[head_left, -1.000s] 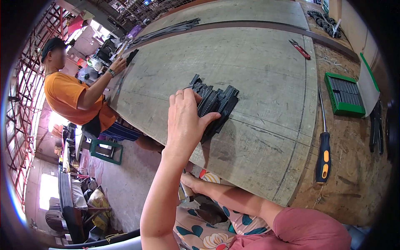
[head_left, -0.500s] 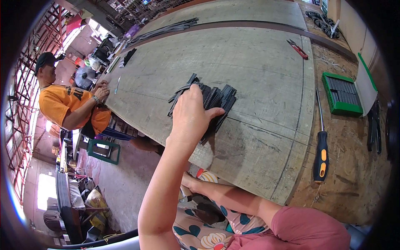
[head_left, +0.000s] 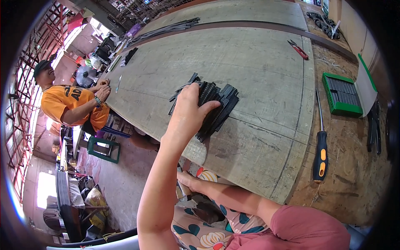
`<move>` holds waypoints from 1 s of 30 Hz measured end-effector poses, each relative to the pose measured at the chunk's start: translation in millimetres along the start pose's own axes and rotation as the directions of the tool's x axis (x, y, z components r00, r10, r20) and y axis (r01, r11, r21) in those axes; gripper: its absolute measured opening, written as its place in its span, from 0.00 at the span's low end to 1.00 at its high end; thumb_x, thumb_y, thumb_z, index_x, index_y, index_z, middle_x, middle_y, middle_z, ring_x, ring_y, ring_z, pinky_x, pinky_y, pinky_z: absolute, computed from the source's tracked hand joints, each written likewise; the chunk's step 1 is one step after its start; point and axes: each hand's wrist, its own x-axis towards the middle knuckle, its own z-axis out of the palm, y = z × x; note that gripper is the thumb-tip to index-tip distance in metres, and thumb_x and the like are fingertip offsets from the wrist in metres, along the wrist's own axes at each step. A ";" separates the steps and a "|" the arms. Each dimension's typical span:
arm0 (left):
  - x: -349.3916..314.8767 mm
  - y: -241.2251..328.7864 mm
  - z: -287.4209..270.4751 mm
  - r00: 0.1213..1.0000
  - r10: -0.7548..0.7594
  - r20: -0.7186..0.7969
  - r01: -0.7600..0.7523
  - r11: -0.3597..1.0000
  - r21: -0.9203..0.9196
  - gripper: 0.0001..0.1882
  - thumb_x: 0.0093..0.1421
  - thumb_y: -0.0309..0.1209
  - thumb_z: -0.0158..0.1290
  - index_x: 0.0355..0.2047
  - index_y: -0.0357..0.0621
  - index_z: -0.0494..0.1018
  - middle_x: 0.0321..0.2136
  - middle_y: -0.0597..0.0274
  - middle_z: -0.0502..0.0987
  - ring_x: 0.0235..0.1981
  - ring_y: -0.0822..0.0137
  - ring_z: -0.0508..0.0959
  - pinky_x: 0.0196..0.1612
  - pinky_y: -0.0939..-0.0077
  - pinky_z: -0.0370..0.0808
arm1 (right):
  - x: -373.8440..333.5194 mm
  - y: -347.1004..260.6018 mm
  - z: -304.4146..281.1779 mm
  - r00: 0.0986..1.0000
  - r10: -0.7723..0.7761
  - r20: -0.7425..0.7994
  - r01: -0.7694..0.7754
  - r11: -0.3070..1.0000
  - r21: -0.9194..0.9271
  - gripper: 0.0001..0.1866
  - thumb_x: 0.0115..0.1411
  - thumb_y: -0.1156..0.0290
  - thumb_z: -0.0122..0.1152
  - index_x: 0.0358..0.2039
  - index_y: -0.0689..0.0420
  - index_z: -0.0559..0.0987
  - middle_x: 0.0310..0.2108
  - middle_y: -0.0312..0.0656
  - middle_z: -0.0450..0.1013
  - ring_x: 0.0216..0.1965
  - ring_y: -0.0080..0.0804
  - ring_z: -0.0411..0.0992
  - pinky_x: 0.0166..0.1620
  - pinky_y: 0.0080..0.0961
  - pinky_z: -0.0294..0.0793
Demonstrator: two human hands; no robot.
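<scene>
My left hand (head_left: 186, 107) reaches over a pile of short black textured strips (head_left: 227, 102) on the worktable. Its fingers curl over the left part of the pile, their tips hidden, and the thumb presses on the strips from the right. Some thin strip ends stick out beyond the fingers on the far left. My right hand (head_left: 186, 180) is low by the table's near edge, below the tabletop. Its fingers are mostly hidden, and whether it holds anything does not show.
To the right lie a screwdriver (head_left: 321, 156), an open green box (head_left: 341, 93) of grey pieces and red-handled snips (head_left: 298, 49). Long dark strips (head_left: 166, 29) lie at the back. A co-worker in an orange shirt (head_left: 68, 104) stands at the left edge.
My left hand has shifted slightly left and nearer, and its thumb has moved in onto the strips. More of the pile shows. The co-worker's head has tilted up and back.
</scene>
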 end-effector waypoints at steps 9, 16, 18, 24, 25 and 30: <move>-0.4 6.0 -10.6 0.985 -0.117 0.127 0.131 0.985 -0.113 0.20 0.54 0.37 0.58 0.28 0.31 0.65 0.21 0.52 0.66 0.24 0.67 0.65 0.29 0.71 0.64 | -4.3 -3.6 -2.9 0.998 0.036 0.043 -0.033 0.997 -0.063 0.17 0.44 0.64 0.57 0.33 0.59 0.70 0.21 0.43 0.71 0.19 0.32 0.71 0.23 0.35 0.72; -4.9 -6.2 -3.4 1.000 -0.007 -0.004 0.006 0.998 -0.063 0.15 0.56 0.34 0.56 0.32 0.32 0.69 0.23 0.59 0.68 0.27 0.75 0.67 0.31 0.77 0.65 | -5.4 -1.7 -4.5 0.997 0.008 0.075 -0.007 1.000 -0.022 0.16 0.43 0.63 0.57 0.32 0.59 0.71 0.21 0.44 0.71 0.20 0.33 0.71 0.23 0.34 0.72; -5.0 -7.6 -3.6 0.982 -0.163 0.095 0.184 0.942 -0.282 0.13 0.59 0.32 0.54 0.35 0.33 0.68 0.27 0.65 0.71 0.30 0.76 0.69 0.34 0.80 0.67 | -3.6 -0.1 -5.8 0.998 -0.001 0.067 0.004 1.000 -0.031 0.16 0.43 0.63 0.57 0.31 0.59 0.71 0.21 0.45 0.71 0.20 0.33 0.71 0.24 0.35 0.72; -6.4 -24.9 -10.5 0.979 -0.195 -0.065 0.119 0.797 -0.592 0.11 0.61 0.31 0.51 0.37 0.36 0.65 0.26 0.60 0.72 0.27 0.73 0.71 0.31 0.79 0.70 | -10.5 -8.4 5.4 0.999 0.028 0.031 -0.026 0.996 -0.087 0.14 0.47 0.67 0.55 0.30 0.65 0.74 0.22 0.47 0.72 0.20 0.35 0.74 0.24 0.33 0.76; -5.8 -22.8 -12.9 0.966 -0.254 -0.036 0.150 0.673 -0.724 0.10 0.63 0.32 0.50 0.40 0.39 0.66 0.30 0.67 0.73 0.29 0.78 0.74 0.31 0.84 0.72 | -11.2 -9.2 4.6 0.999 0.038 0.006 -0.038 0.996 -0.077 0.15 0.46 0.66 0.56 0.30 0.66 0.74 0.22 0.48 0.72 0.20 0.36 0.74 0.24 0.32 0.76; -9.4 -10.3 -26.5 0.884 -0.459 0.085 0.216 0.240 -0.947 0.13 0.65 0.35 0.47 0.38 0.36 0.67 0.25 0.59 0.75 0.27 0.70 0.77 0.32 0.76 0.77 | -4.7 -5.8 -2.4 0.999 0.027 0.021 -0.025 0.995 -0.095 0.16 0.45 0.65 0.55 0.31 0.63 0.73 0.22 0.47 0.72 0.20 0.35 0.73 0.24 0.35 0.75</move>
